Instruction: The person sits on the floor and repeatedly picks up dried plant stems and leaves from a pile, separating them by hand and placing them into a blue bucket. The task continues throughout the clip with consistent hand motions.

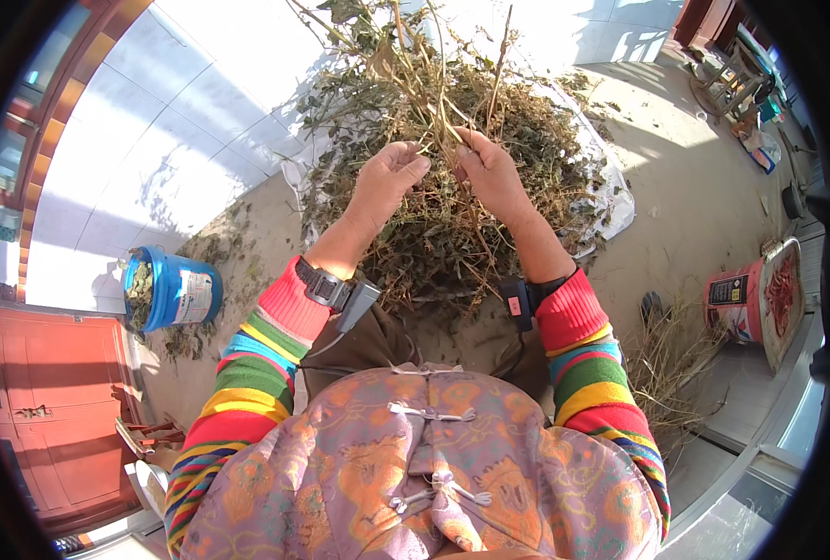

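Before me lies a large heap of dried, leafy plants [415,259] on a white plastic sheet [621,203]. Above the heap, my right hand [488,171] grips the dry stems of a plant [443,115], whose stalks spread upward past the heap's far side. My left hand [390,175] is just left of these stems, its thumb and fingers drawn together near a thin stalk; whether it pinches anything cannot be told. Both wrists carry dark straps with small devices.
On the left stands a blue bucket [177,290] with dry leaves, by a white tiled wall [142,140]. Bare stalks [667,364] lie on the right near a pink-red bucket [737,297], with a tray of red pods [782,294] at it. A wooden stool [730,84] stands at the far right.
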A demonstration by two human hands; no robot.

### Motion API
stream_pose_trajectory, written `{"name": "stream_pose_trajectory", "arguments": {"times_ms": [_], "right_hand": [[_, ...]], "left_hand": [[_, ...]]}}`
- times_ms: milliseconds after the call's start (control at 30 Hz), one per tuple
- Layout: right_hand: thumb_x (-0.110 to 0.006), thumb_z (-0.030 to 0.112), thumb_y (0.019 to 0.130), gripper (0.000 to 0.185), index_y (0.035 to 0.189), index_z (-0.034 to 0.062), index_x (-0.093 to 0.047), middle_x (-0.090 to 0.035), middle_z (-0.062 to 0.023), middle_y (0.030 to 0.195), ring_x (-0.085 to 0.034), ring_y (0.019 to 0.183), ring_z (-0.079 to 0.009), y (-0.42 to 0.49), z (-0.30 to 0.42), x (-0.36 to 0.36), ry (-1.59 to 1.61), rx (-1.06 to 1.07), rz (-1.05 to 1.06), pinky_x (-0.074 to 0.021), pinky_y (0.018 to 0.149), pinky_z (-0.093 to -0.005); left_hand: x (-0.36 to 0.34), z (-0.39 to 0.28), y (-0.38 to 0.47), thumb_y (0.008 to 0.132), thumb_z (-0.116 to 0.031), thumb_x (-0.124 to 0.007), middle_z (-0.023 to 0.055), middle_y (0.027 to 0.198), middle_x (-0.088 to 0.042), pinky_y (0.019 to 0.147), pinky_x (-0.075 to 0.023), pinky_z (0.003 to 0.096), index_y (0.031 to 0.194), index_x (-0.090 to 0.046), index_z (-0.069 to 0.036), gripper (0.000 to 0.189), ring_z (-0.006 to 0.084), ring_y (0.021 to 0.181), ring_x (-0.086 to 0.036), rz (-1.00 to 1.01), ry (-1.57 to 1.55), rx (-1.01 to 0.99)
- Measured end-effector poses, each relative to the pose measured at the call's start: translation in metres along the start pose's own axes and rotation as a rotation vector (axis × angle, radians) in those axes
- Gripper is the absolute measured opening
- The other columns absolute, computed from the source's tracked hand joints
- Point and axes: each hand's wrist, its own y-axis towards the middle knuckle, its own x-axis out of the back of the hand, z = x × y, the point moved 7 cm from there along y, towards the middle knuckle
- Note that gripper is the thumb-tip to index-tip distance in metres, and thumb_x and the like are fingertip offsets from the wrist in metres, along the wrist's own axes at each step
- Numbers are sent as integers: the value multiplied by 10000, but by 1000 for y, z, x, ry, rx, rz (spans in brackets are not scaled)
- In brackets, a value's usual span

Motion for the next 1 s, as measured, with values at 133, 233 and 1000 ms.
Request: {"name": "stream_pose_trajectory", "arguments": {"times_ms": [133, 233, 1000], "right_hand": [[-511, 173, 977, 346, 1260, -25, -541, -652, -71, 815, -595, 720, -106, 3, -14, 3, -281, -25, -63, -472, 647, -269], [-517, 174, 974, 350, 1255, -32, -539, -675, -90, 855, -609, 718, -115, 3, -16, -5, -335, 17, -97, -479, 630, -270], [-476, 227, 978, 211, 925, 32, -535, -622, -191, 749, -615, 726, -398, -7, -12, -4, -866, 61, -100, -481, 655, -478]], "left_hand": [[-12, 7, 0, 948, -336, -596, 32, 909, -642, 708, -470, 256, 1150, -571, 19, 409, 110, 773, -599, 74, -39, 31], [-23, 17, 7, 963, -262, -580, 33, 818, -643, 662, -479, 251, 1072, -596, 12, 295, 112, 718, -609, 84, -84, 99], [18, 61, 82, 957, -291, -504, 163, 661, -615, 601, -454, 417, 757, -607, 42, 402, 316, 612, -604, -492, 229, -75]]}}
